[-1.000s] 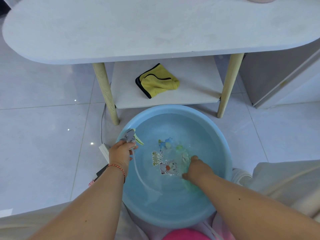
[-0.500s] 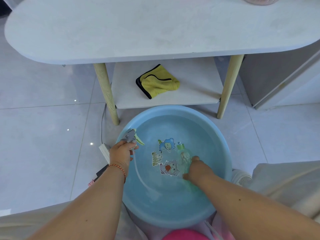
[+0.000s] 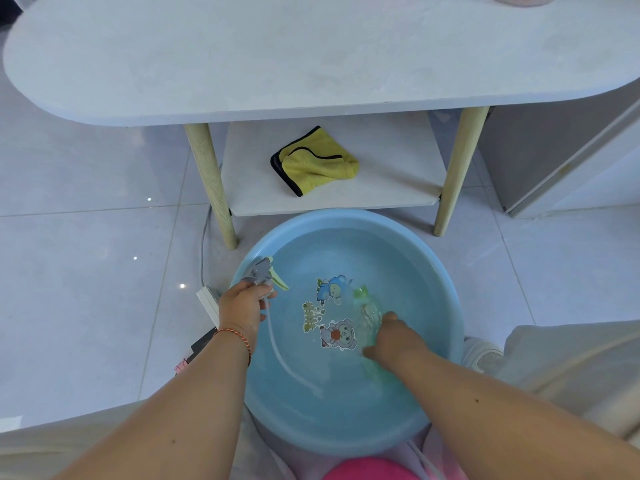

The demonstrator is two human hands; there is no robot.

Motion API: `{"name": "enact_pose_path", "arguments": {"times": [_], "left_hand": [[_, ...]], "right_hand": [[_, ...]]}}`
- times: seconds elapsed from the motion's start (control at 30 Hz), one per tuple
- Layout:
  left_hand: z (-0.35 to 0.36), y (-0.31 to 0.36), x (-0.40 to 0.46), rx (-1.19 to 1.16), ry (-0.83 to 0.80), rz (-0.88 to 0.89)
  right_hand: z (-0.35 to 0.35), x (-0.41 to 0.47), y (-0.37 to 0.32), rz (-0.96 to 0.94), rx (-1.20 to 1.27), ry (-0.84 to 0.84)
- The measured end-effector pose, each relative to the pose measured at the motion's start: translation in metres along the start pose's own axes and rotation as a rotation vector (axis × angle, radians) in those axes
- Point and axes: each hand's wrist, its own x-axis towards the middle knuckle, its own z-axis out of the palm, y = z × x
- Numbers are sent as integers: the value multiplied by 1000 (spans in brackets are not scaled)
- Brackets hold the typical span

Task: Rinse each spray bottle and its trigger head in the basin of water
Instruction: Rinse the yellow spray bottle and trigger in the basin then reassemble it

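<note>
Grey trigger head (image 3: 263, 273) is gripped by left hand (image 3: 242, 306) over the blue basin (image 3: 446, 306) rim, tube trailing into water; clear green spray bottle (image 3: 367, 317) is held submerged by right hand (image 3: 394, 337); cartoon stickers (image 3: 332, 313) on basin floor, writing unreadable.

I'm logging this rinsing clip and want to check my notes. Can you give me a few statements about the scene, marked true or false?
1. The left hand holds the trigger head. True.
2. The right hand holds the spray bottle in the basin. True.
3. The yellow cloth lies in the basin. False: it lies on the table's lower shelf.
4. The trigger head is screwed onto the bottle. False: they are apart.
</note>
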Motion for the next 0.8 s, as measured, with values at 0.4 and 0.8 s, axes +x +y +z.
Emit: {"name": "enact_pose_path", "arguments": {"times": [0.4,0.8], "left_hand": [[1,-1,0,-3,-1,-6],[0,-2,1,8,7,-5]], "right_hand": [[1,-1,0,6,-33,24],[3,0,1,14,-58,37]]}}
